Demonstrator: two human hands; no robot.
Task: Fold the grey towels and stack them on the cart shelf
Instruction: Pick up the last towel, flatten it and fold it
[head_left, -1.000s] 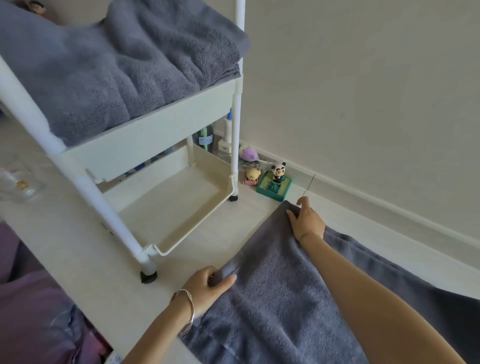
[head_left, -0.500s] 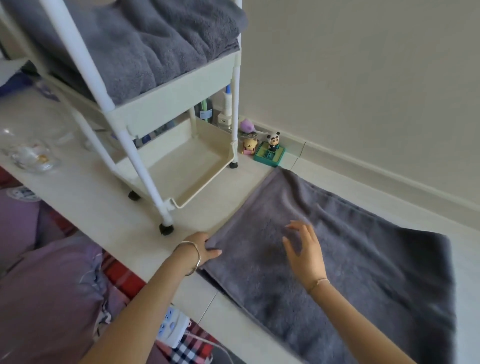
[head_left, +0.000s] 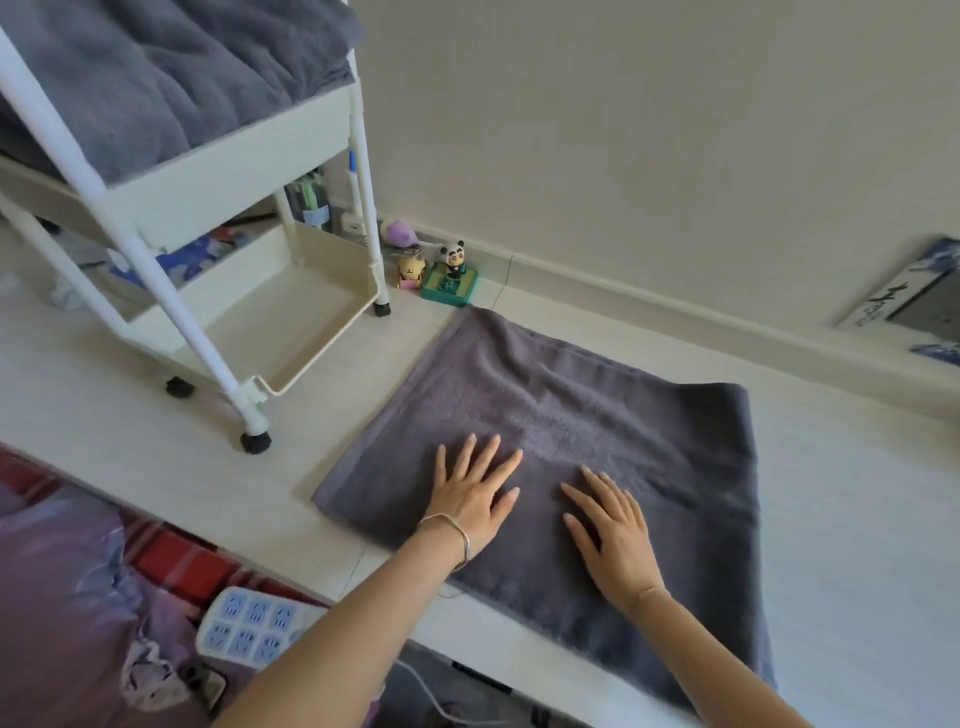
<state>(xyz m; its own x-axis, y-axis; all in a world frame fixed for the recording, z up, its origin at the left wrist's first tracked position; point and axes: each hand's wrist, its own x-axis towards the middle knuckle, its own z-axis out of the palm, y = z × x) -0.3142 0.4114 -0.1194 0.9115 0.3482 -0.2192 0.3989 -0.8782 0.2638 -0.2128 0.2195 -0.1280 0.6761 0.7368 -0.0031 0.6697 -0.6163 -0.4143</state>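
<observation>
Head view: grey towel (head_left: 623, 415) lies flat, just right of the cart (head_left: 234, 171).
Grips: left grip (head_left: 475, 493) and right grip (head_left: 610, 530), fingers spread, press its near-left part.
Long axis: likely left-right; right grip nearer the right end.

Stacked grey towels (head_left: 171, 78) cut off by the top edge, framed picture (head_left: 914, 301) cropped at right, cart's (head_left: 218, 171) middle-shelf clutter blurred

I am observing one grey towel (head_left: 623, 415) lying spread flat and lightly creased on the pale surface (head_left: 156, 467), near the white cart (head_left: 154, 270). More grey towels (head_left: 156, 78) are sitting piled and rumpled in its upper shelf (head_left: 234, 171).
</observation>
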